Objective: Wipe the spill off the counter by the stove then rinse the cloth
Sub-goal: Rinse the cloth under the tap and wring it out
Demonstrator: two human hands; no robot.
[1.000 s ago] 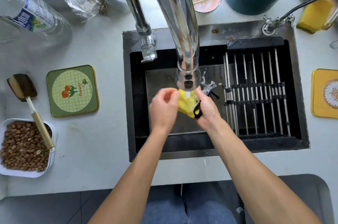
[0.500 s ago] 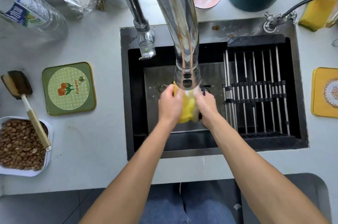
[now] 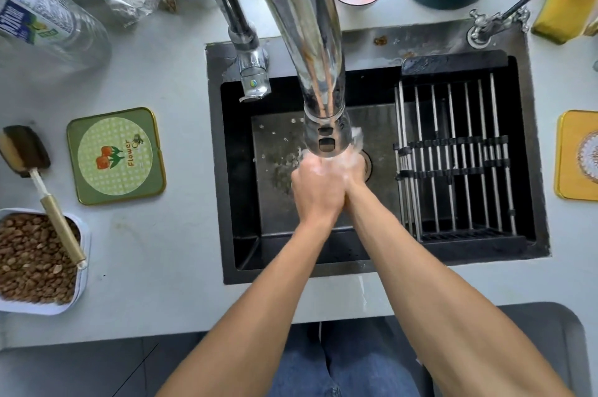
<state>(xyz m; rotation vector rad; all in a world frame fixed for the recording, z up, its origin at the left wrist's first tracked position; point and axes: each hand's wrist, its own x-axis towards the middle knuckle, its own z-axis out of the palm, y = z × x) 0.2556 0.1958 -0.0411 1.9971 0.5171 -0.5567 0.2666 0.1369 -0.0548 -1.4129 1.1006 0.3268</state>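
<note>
Fingers (image 3: 318, 170) of my left hand (image 3: 315, 192) and right hand (image 3: 351, 175) now squeeze together, hiding the yellow cloth under the tap (image 3: 326, 140), so rinsing looks nearly done.

faucet (image 3: 301, 40): polished metal, mirror-glossy
sink (image 3: 239, 234): dark metal, matt, wet
rack (image 3: 453, 157): bare steel rods, black plastic ties
tabletop (image 3: 168, 251): pale, smooth, matt
coaster (image 3: 115, 155): printed, gilt edge, perhaps tin
bottle (image 3: 42, 17): clear glossy plastic

Pale grey counter (image 3: 155, 251), dark floor tiles (image 3: 81, 367), daylight
</note>
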